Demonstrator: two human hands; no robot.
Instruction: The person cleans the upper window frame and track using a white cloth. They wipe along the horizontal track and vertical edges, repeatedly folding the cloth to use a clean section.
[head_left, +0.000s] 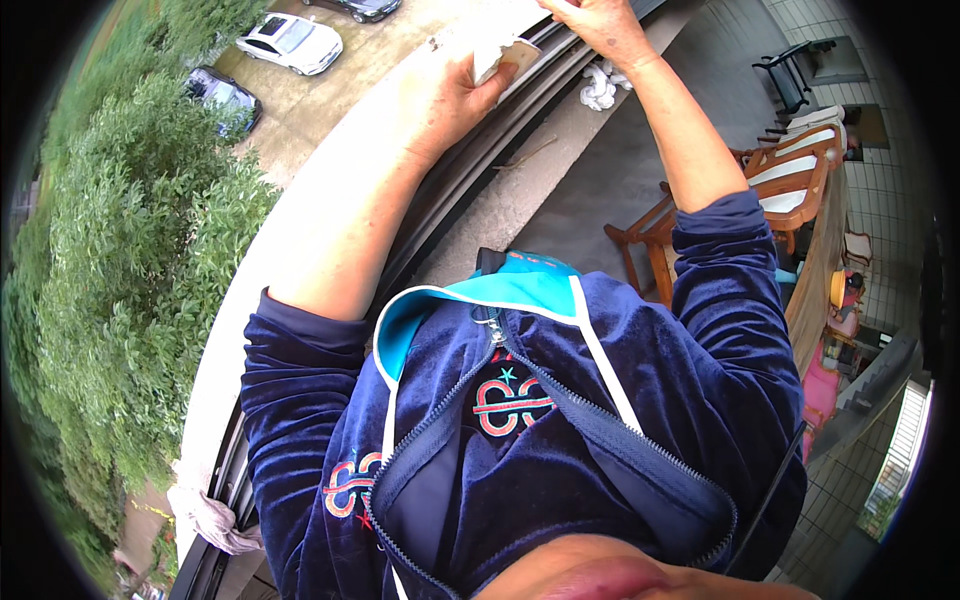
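My left hand reaches over the outer ledge of a window and grips a white crumpled cloth. A flat beige piece shows beside my left thumb; I cannot tell what it is. At the top edge of the view my right hand is bent over the dark window track, its fingertips cut off by the picture's rim. Whether it holds anything cannot be seen. Just below it, a white crumpled rag lies on the inner sill. A turquoise apron hangs over my chest.
A pale rag hangs across the track at lower left. On the sill lies a thin twig. Outside, far below, are a white car and leafy trees. Indoors stand a wooden chair and a long wooden surface.
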